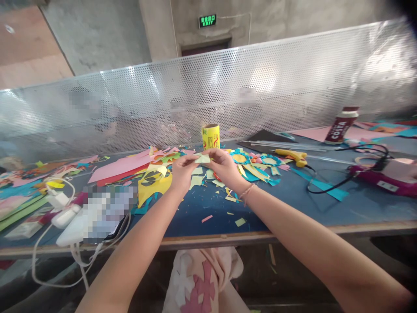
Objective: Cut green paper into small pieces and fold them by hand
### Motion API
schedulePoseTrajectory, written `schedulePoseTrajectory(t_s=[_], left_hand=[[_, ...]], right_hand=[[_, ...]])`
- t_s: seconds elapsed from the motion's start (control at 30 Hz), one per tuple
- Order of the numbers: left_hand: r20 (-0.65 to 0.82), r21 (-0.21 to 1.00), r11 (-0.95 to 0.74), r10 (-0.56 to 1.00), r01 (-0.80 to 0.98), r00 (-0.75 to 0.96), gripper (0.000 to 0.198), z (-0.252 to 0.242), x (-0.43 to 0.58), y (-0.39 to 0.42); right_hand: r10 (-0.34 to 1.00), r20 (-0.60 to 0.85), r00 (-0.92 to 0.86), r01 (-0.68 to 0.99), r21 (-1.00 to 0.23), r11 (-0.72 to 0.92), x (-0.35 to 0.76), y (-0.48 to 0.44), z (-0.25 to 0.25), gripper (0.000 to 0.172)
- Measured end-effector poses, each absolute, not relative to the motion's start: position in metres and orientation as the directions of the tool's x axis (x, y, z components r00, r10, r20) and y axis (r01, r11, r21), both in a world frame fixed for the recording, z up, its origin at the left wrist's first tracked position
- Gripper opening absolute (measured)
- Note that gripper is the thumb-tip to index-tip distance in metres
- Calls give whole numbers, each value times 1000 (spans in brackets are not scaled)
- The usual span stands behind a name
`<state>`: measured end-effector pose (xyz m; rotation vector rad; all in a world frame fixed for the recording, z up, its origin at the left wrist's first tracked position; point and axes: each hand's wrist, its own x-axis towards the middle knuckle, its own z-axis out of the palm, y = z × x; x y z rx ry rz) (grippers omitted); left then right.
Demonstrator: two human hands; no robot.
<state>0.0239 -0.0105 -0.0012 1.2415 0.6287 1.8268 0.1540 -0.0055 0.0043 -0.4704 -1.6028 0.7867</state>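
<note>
A small pale green piece of paper (203, 158) is held up above the table between both hands. My left hand (183, 170) pinches its left side, fingers closed. My right hand (225, 166) grips the right side, with its fingertips along the top edge. Below and around the hands lie pale green paper scraps (196, 180) and a cut yellow sheet (153, 187). Blue and yellow paper pieces (241, 158) lie just right of my right hand. A yellow cardboard tube (211, 135) stands upright behind the hands.
A yellow glue gun (293, 155) with a black cable lies at right, near a purple power strip (384, 181) and a dark red Costa bottle (341, 126). Phones and white cables (70, 215) occupy the front left. A perforated metal screen (137, 104) borders the table's back.
</note>
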Motion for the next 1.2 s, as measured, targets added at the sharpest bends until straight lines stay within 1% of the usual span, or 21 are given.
schedulePoseTrajectory(t_s=[0.2, 0.5, 0.73, 1.0, 1.1, 1.2], left_hand=[[525, 767, -545, 837, -339, -157, 14, -2, 23, -10], [527, 772, -548, 835, -321, -160, 15, -3, 23, -9], [500, 785, -531, 847, -318, -181, 14, -3, 24, -10], [515, 794, -533, 845, -290, -144, 13, -1, 23, -12], [523, 794, -540, 841, -279, -139, 12, -2, 23, -11], [524, 790, -550, 835, -270, -168, 13, -2, 23, -10]], right_hand=[[697, 685, -212, -113, -725, 679, 154, -6, 5, 20], [678, 707, -201, -92, -703, 705, 155, 0, 2, 14], [712, 675, -192, -99, -735, 671, 155, 0, 2, 16], [709, 679, -191, -81, -731, 678, 156, -1, 4, 18], [705, 683, -189, -101, -728, 678, 156, -2, 5, 18], [708, 685, -173, -155, -729, 667, 155, -3, 5, 16]])
